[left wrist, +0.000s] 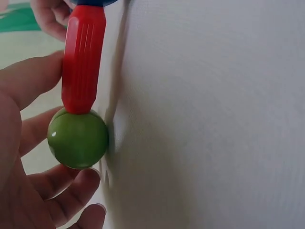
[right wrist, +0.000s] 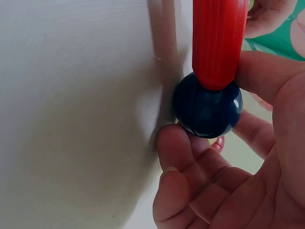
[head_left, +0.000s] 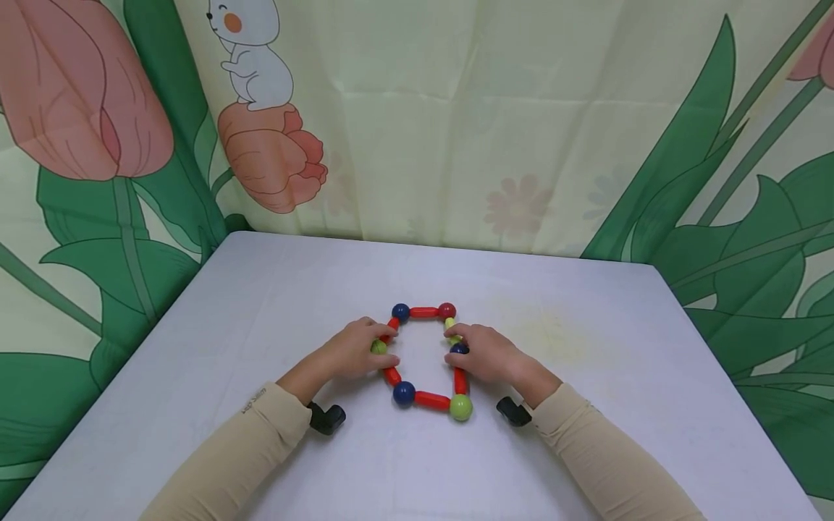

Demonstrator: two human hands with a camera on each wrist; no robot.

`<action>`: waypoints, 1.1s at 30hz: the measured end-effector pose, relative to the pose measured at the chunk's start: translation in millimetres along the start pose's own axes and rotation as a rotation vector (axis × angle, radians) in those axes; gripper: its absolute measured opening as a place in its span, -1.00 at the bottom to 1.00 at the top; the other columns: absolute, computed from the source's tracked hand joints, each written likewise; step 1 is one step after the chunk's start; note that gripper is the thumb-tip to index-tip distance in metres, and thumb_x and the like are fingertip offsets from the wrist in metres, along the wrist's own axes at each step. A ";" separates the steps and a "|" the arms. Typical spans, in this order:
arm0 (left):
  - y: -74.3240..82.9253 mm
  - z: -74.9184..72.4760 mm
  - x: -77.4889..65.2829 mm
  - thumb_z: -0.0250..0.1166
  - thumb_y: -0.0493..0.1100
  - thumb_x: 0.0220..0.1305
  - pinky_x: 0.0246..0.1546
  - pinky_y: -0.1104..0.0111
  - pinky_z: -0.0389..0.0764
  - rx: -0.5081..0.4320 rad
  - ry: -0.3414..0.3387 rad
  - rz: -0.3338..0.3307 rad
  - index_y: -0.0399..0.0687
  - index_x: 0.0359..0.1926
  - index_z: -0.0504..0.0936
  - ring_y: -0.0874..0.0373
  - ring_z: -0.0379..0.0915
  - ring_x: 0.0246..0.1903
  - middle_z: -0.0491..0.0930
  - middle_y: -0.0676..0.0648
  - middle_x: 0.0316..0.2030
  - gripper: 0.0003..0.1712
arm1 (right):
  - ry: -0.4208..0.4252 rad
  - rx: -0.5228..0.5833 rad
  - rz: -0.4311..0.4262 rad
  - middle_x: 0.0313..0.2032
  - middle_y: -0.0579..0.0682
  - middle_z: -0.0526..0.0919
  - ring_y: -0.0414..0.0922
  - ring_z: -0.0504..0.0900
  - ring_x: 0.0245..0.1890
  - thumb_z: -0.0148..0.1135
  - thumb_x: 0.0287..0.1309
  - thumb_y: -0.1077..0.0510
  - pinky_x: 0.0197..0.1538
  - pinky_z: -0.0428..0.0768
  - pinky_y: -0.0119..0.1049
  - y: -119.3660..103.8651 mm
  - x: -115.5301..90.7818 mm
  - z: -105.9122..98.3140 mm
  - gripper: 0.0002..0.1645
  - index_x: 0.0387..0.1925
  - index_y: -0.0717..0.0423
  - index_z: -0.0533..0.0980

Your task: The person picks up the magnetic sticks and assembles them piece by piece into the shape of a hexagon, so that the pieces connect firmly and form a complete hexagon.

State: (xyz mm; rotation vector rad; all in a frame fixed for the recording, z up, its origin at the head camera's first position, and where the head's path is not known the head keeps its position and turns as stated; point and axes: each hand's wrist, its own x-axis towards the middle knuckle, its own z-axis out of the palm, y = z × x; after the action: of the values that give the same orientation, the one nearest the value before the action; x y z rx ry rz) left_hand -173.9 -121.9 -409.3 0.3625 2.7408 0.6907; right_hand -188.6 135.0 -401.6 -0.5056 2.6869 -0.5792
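A closed ring of red and yellow-green rods joined by coloured balls lies on the white table. My left hand point(head_left: 355, 349) holds the ring's left side around a green ball point(left wrist: 77, 138), its thumb against the red rod point(left wrist: 83, 59) joined to it. On the opposite side, my right hand point(head_left: 489, 353) grips around a blue ball point(right wrist: 208, 106), thumb by the red rod point(right wrist: 219, 43) there. A yellow-green rod point(head_left: 451, 329) beyond that ball is partly hidden by the right fingers. The near side has a blue ball point(head_left: 404, 394), a red rod point(head_left: 433, 401) and a green ball point(head_left: 461, 407).
At the ring's far side, a red rod point(head_left: 424, 312) links another blue ball point(head_left: 400, 312) with a red ball point(head_left: 447, 310). The white table point(head_left: 586, 434) stretches around both arms. A curtain point(head_left: 417, 145) printed with flowers hangs behind its far edge.
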 end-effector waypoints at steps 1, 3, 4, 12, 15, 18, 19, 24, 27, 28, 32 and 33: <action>0.1 0.0 -0.7 0.42 0.11 0.23 -0.14 0.26 0.61 -0.001 -0.003 0.002 0.17 0.22 0.61 0.02 0.38 0.02 0.45 -0.14 0.12 -0.46 | -0.001 -0.005 -0.002 -0.03 0.01 0.59 -0.05 0.50 -0.12 0.39 0.22 -0.03 -0.08 0.59 -0.17 0.4 0.2 -0.3 -0.42 0.26 -0.04 0.50; 0.0 0.2 -1.3 0.39 0.05 0.27 -0.15 0.26 0.61 -0.010 0.001 0.008 0.16 0.20 0.63 0.01 0.38 0.00 0.45 -0.15 0.12 -0.53 | -0.007 -0.014 -0.005 -0.09 0.00 0.59 -0.06 0.50 -0.15 0.39 0.22 -0.04 -0.11 0.59 -0.19 0.5 -0.1 -1.5 -0.43 0.24 -0.04 0.51; -0.1 0.6 -1.1 0.37 0.03 0.29 -0.15 0.26 0.61 -0.011 0.007 0.009 0.15 0.19 0.64 0.01 0.38 0.00 0.46 -0.15 0.12 -0.55 | -0.010 -0.021 -0.006 -0.13 -0.01 0.59 -0.06 0.50 -0.17 0.39 0.21 -0.04 -0.13 0.58 -0.20 0.9 -0.6 -2.3 -0.43 0.22 -0.03 0.51; -2.3 -3.0 6.9 0.24 -0.11 0.37 0.01 0.09 0.45 0.081 0.057 0.012 0.13 0.24 0.62 -0.07 0.31 0.12 0.47 -0.12 0.25 -0.56 | -0.069 -0.045 -0.004 -0.39 -0.09 0.54 -0.11 0.51 -0.30 0.40 0.19 -0.09 -0.25 0.53 -0.24 0.6 -8.5 -8.8 -0.48 0.13 -0.01 0.52; -3.6 -6.1 10.3 0.22 -0.14 0.38 0.02 0.06 0.43 0.094 0.061 0.022 0.13 0.22 0.64 -0.11 0.31 0.15 0.45 -0.13 0.28 -0.59 | -0.086 -0.057 -0.003 -0.39 -0.10 0.54 -0.11 0.51 -0.30 0.39 0.20 -0.10 -0.27 0.51 -0.24 0.2 -10.6 -9.6 -0.51 0.09 -0.02 0.54; -4.6 -8.7 13.1 0.21 -0.15 0.39 0.02 0.04 0.43 0.108 0.064 0.029 0.14 0.19 0.67 -0.15 0.31 0.17 0.44 -0.14 0.29 -0.61 | -0.101 -0.072 0.005 -0.40 -0.10 0.53 -0.11 0.50 -0.30 0.38 0.20 -0.11 -0.29 0.50 -0.25 0.1 -12.4 -10.5 -0.53 0.07 -0.03 0.54; -4.9 -9.3 13.6 0.21 -0.15 0.39 0.03 0.03 0.43 0.110 0.064 0.029 0.14 0.18 0.67 -0.16 0.31 0.18 0.43 -0.15 0.30 -0.62 | -0.107 -0.073 0.010 -0.40 -0.09 0.53 -0.10 0.50 -0.30 0.38 0.20 -0.10 -0.29 0.50 -0.25 -0.1 -12.7 -10.9 -0.54 0.07 -0.03 0.55; -5.5 -9.0 14.9 0.19 -0.15 0.40 0.06 -0.03 0.43 0.100 0.067 0.025 0.14 0.18 0.68 -0.21 0.28 0.22 0.40 -0.19 0.31 -0.62 | -0.118 -0.080 0.006 -0.41 -0.06 0.52 -0.10 0.49 -0.32 0.36 0.22 -0.06 -0.32 0.48 -0.26 -0.5 -13.0 -12.5 -0.55 0.08 0.00 0.56; -6.4 -7.1 15.2 0.17 -0.17 0.40 0.10 -0.06 0.43 0.075 0.073 0.017 0.13 0.20 0.67 -0.25 0.26 0.25 0.38 -0.21 0.32 -0.61 | -0.115 -0.078 0.008 -0.40 -0.05 0.51 -0.10 0.49 -0.32 0.34 0.22 -0.01 -0.33 0.48 -0.26 -0.4 -12.6 -13.0 -0.57 0.08 0.01 0.56; -6.7 -6.3 15.1 0.16 -0.18 0.40 0.12 -0.07 0.43 0.063 0.076 0.017 0.12 0.20 0.66 -0.26 0.26 0.26 0.38 -0.23 0.32 -0.60 | -0.114 -0.074 0.010 -0.40 -0.04 0.52 -0.10 0.49 -0.32 0.34 0.22 0.00 -0.33 0.47 -0.26 -0.5 -12.7 -13.1 -0.58 0.08 0.02 0.56; -6.3 -3.3 12.2 0.16 -0.23 0.38 0.20 -0.09 0.41 0.018 0.112 0.015 0.05 0.22 0.64 -0.32 0.23 0.30 0.33 -0.31 0.34 -0.58 | -0.092 -0.048 0.011 -0.37 -0.03 0.52 -0.08 0.49 -0.31 0.34 0.21 0.04 -0.31 0.49 -0.26 -0.9 -12.4 -11.3 -0.57 0.10 0.05 0.55; -5.6 -2.5 10.8 0.18 -0.21 0.38 0.19 -0.09 0.43 0.013 0.132 0.001 0.04 0.24 0.62 -0.32 0.24 0.30 0.32 -0.32 0.34 -0.57 | -0.082 -0.040 0.010 -0.36 -0.03 0.53 -0.08 0.49 -0.30 0.34 0.21 0.05 -0.30 0.50 -0.26 -1.0 -12.5 -10.5 -0.56 0.10 0.06 0.55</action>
State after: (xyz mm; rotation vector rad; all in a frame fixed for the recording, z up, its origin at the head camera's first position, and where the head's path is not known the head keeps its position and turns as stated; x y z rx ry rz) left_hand -185.8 -124.4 -412.3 0.3318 2.8704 0.7216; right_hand -181.6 142.7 -388.9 -0.5154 2.6257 -0.4924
